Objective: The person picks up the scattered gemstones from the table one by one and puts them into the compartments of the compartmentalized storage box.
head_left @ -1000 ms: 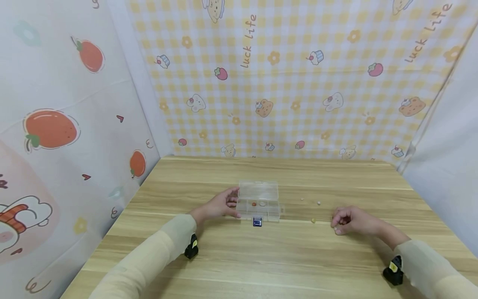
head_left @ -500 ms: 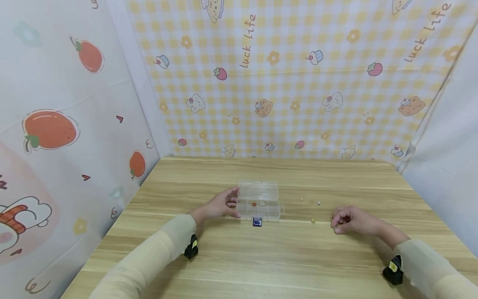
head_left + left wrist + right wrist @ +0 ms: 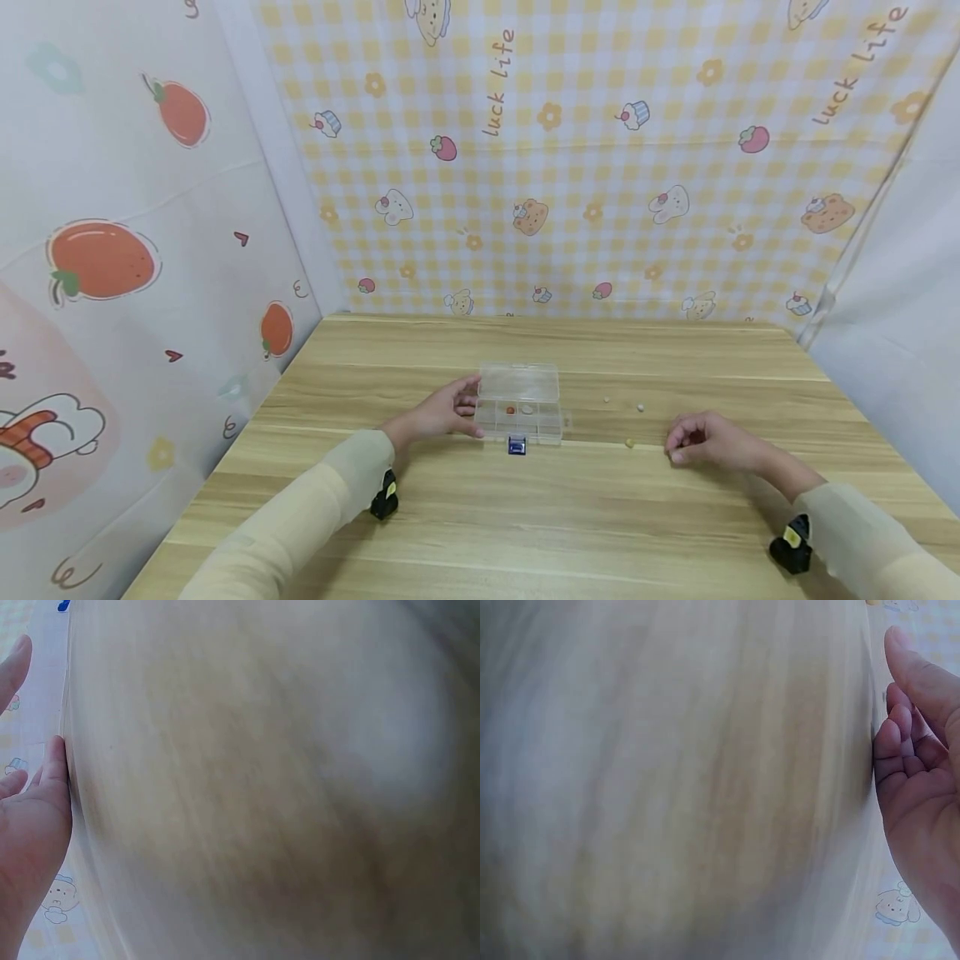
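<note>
Head view: box [image 3: 550, 422], where?
Stands on wood-grain table [image 3: 465, 533], with raised lid [image 3: 519, 382].

Grip?
Left hand [image 3: 441, 412]: spread wide at left end of box. Right hand [image 3: 711, 442]: curled narrow, beyond yellow bit [image 3: 629, 443]; holding anything, cannot tell.

Handling?
Looks light, stiff, slick, probably brittle. Best taken by end walls.

Make?
Clear plastic, apparently; rectangular, compartmented. Blue piece [image 3: 517, 446] at front: glossy. Yellow bit, white bits [image 3: 641, 408]: small, roundish.

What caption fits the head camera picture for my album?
Left hand at an open, clear plastic box; right hand near a small yellow piece.
</note>
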Tool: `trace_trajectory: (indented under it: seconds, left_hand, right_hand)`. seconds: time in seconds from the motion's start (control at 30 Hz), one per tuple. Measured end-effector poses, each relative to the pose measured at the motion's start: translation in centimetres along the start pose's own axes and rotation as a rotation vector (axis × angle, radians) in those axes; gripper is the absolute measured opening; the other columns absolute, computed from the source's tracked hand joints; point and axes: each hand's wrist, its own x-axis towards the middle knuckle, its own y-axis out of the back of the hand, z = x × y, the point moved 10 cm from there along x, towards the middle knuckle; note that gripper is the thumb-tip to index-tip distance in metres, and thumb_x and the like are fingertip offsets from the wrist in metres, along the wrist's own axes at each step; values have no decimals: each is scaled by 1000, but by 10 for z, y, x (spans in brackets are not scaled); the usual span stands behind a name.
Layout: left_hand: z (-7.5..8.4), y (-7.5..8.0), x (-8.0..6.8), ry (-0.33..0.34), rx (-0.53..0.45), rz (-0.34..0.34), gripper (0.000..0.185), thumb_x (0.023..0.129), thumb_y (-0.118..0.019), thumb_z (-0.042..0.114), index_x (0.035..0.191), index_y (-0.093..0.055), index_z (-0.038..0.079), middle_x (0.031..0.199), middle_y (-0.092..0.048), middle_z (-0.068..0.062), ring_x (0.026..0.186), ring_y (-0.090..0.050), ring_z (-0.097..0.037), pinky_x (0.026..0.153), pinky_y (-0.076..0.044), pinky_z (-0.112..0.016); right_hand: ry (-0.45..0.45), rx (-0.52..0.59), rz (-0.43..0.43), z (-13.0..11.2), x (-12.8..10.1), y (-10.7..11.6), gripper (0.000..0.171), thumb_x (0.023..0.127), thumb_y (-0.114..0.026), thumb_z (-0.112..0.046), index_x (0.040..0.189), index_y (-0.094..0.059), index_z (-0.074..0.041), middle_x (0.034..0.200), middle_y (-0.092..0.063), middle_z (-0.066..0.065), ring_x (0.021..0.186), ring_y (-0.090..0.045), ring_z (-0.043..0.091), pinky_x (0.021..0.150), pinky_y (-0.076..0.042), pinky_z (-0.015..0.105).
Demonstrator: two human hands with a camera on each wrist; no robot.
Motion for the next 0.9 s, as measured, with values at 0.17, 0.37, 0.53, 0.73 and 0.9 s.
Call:
trace_trajectory:
  seconds: [0.17,0.37,0.53,0.73,0.9]
  left_hand:
    - [0,0,-1,-4,-4,-4,101,75,-80,-6,154,-18,2,146,-37,-22,126,-45,-36,104,-43,-38]
    - [3,0,-2,-21,15,-6,103,74,-84,3,153,-18,1,146,-37,-21,126,-46,-35,104,-43,-37]
    - [2,0,-3,-5,-7,-14,102,75,-82,0,154,-18,2,146,-37,-21,127,-45,-36,104,-43,-38]
    - [0,1,-1,1,0,-13,100,76,-81,-3,154,-18,3,147,-36,-21,127,-45,-37,104,-43,-39]
    - [0,1,0,-3,1,-14,100,76,-81,-2,154,-18,3,147,-36,-19,127,-45,-35,104,-43,-37]
  right_hand:
    - [-24,-7,27,-1,2,3,5,88,-71,-9,92,-69,-8,94,-64,4,80,-55,8,65,-49,23]
    - [-30,-21,70,-10,8,6,9,87,-72,-9,93,-69,-3,97,-64,11,80,-55,7,64,-50,23]
    - [-69,-36,98,-12,17,6,10,88,-72,-10,94,-69,-4,100,-63,11,78,-55,10,61,-50,24]
    - [-88,-60,136,-16,31,4,14,87,-74,-18,95,-71,-8,111,-63,15,87,-58,13,66,-52,25]
    - [-78,-23,134,-24,45,-3,16,87,-74,-16,96,-70,-4,112,-62,18,88,-59,13,67,-53,26]
